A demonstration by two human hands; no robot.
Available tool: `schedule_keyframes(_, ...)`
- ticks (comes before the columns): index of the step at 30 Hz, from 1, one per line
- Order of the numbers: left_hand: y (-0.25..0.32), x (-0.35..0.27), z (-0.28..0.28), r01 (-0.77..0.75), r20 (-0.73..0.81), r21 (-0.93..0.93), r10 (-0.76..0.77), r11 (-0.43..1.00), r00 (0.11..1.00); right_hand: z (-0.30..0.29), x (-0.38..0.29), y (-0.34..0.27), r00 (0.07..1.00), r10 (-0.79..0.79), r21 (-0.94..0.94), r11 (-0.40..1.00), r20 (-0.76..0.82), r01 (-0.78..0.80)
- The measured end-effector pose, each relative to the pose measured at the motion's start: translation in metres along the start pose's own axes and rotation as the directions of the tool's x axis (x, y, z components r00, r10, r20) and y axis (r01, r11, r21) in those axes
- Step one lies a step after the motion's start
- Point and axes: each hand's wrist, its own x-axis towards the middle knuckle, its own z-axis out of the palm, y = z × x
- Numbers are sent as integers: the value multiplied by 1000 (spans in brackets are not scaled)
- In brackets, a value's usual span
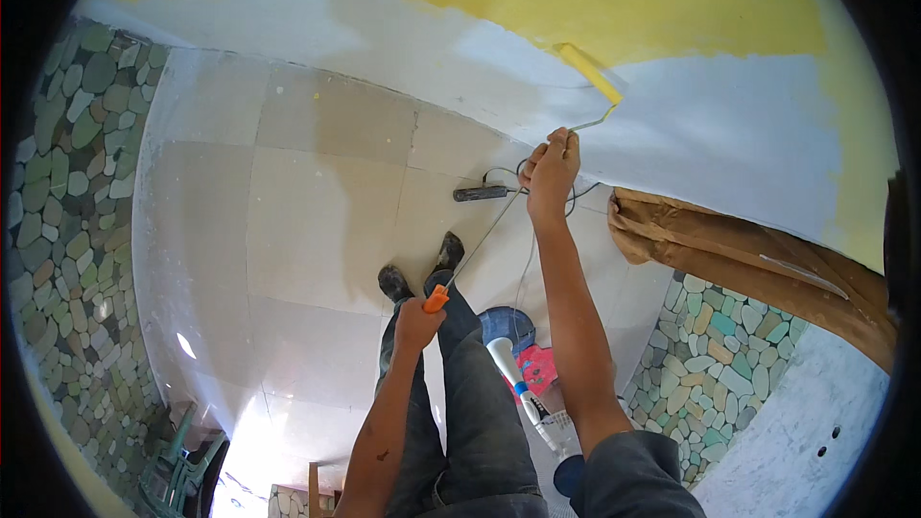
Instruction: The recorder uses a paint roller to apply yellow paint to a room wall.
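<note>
My left hand [417, 327] is closed around the orange handle [436, 298] of a paint roller, low in front of my legs. Further up, my right hand [552, 171] grips the roller's thin metal rod [489, 236] near its bent end. The yellow-coated roller sleeve [590, 73] lies at an angle against the wall, along the lower border of the yellow paint [647, 0]. Below that uneven border the wall [432, 50] is whitish. Both of my shoes stand on the tiled floor [316, 230].
A black power strip [480, 193] with loose cables lies by the wall's foot. Brown sheeting [719, 244] runs along the wall at right. Near my right leg are a blue item [507, 324], a red item [538, 365] and a white device [512, 367]. A green plastic chair [176, 467] stands lower left.
</note>
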Motion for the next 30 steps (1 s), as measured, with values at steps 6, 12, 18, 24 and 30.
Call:
schedule_keyframes(6, 4, 6, 12, -42, 9, -16, 42, 999, 999, 3, 15, 10, 997, -4, -127, 992, -81, -7)
schedule_keyframes(12, -3, -3, 20, 7, -15, -131, -9, 991, 1000, -1, 49, 66, 979, -203, -233, 952, 3, 198)
schedule_keyframes(18, 10, 5, 16, -5, -41, -124, -1, 992, 999, 9, 58, 58, 917, -398, -329, 868, -10, 372)
schedule_keyframes(24, -27, 4, 24, 104, 46, -181, -97, 978, 994, 19, 45, 77, 902, -425, -371, 851, -73, 372)
schedule_keyframes(30, 5, 6, 21, -7, 7, -150, 8, 989, 1000, 1, 48, 46, 967, -256, -185, 949, 14, 254)
